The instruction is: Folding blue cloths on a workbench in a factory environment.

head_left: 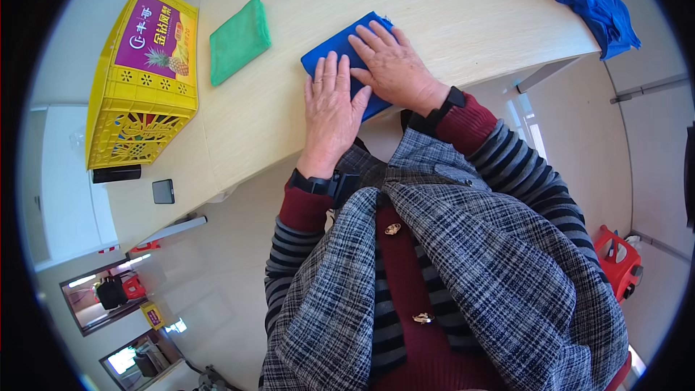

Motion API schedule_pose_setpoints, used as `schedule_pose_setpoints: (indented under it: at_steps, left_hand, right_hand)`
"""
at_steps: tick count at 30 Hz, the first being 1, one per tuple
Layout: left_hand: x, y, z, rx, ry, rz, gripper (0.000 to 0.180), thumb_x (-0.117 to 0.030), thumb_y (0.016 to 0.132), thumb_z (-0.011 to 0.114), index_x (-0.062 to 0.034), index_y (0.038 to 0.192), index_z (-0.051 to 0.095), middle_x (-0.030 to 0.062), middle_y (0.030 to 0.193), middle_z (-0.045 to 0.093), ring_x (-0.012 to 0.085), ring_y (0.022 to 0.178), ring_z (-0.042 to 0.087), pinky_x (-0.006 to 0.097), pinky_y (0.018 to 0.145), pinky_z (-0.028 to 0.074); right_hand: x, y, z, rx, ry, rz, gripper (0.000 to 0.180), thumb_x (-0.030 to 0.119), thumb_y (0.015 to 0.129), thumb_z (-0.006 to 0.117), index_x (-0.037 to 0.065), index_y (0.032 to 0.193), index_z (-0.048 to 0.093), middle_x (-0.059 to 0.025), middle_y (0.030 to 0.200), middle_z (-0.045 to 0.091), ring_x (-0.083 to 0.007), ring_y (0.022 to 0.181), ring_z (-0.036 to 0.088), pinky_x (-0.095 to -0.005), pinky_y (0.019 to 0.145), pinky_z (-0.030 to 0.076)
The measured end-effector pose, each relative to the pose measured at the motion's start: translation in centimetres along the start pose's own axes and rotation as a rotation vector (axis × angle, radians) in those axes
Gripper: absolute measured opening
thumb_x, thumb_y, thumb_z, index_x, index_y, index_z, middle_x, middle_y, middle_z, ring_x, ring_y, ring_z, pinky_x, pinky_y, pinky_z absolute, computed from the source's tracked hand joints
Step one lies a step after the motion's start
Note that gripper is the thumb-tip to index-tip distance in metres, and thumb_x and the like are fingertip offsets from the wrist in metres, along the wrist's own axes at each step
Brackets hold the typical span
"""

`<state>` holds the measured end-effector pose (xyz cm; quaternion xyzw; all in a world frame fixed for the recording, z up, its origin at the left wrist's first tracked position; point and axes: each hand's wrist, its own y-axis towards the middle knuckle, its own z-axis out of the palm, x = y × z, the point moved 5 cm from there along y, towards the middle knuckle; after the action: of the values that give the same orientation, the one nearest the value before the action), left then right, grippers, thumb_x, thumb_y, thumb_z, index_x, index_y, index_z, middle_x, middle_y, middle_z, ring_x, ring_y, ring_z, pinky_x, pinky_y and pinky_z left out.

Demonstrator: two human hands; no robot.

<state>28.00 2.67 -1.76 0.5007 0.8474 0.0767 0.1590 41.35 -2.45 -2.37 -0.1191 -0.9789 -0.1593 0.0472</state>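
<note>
A folded blue cloth lies flat at the near edge of the light wooden table, partly covered by both hands. My left hand rests palm down on its left part, fingers stretched out and pointing away from me. Beside it, my right hand lies flat across the right part, its fingers spread and slanting up to the left. The two hands touch or nearly touch at the right thumb. Farther left on the table is a folded green cloth, apart from both hands.
A yellow plastic crate with a purple label stands at the table's left. Near it are a black cylinder and a small dark flat device. Blue fabric hangs over the far right corner. A red object stands low at the right.
</note>
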Motion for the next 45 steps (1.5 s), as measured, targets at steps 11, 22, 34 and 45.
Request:
schedule_pose_setpoints:
  at_steps: [11, 22, 34, 45]
  left_hand:
    - [0.5, -1.9, 1.0, 0.041, 0.003, -0.011, 0.073, -0.047, 0.101, 0.052, -0.001, 0.154, 0.033, 0.0197, 0.162, 0.029, 0.0356, 0.151, 0.023, 0.055, 0.121, 0.019]
    - [2.0, 1.0, -0.2, 0.016, -0.02, -0.049, 0.066, -0.047, 0.103, 0.045, -0.0022, 0.152, 0.039, 0.0195, 0.159, 0.034, 0.0354, 0.15, 0.026, 0.055, 0.119, 0.021]
    - [3.1, 0.0, 1.2, -0.057, -0.065, -0.088, 0.061, -0.042, 0.103, 0.049, -0.0045, 0.15, 0.041, 0.0192, 0.158, 0.036, 0.0355, 0.148, 0.029, 0.055, 0.119, 0.022]
    - [6.0, -13.1, -1.7, -0.102, -0.808, -0.604, 0.041, -0.033, 0.105, 0.053, 0.0011, 0.127, 0.059, 0.0114, 0.116, 0.068, 0.0262, 0.102, 0.068, 0.037, 0.085, 0.057]
  right_hand:
    - [-1.0, -0.8, 1.0, -0.016, 0.058, 0.024, 0.064, 0.051, 0.104, 0.041, 0.01, 0.153, 0.04, -0.013, 0.16, 0.036, -0.0303, 0.152, 0.026, -0.0467, 0.125, 0.016]
    - [0.2, 0.3, -0.3, -0.033, 0.011, 0.003, 0.063, 0.048, 0.102, 0.046, 0.009, 0.152, 0.042, -0.0141, 0.158, 0.038, -0.0327, 0.149, 0.029, -0.0496, 0.123, 0.019]
    - [-1.3, 0.8, 0.3, -0.034, 0.096, -0.007, 0.061, 0.044, 0.102, 0.051, 0.008, 0.151, 0.042, -0.0173, 0.157, 0.038, -0.0386, 0.147, 0.031, -0.0509, 0.12, 0.024]
    - [1.3, -0.3, 0.0, 0.021, 0.161, -0.089, 0.063, 0.043, 0.1, 0.054, 0.005, 0.149, 0.042, -0.0224, 0.156, 0.036, -0.0443, 0.143, 0.035, -0.0512, 0.118, 0.03]
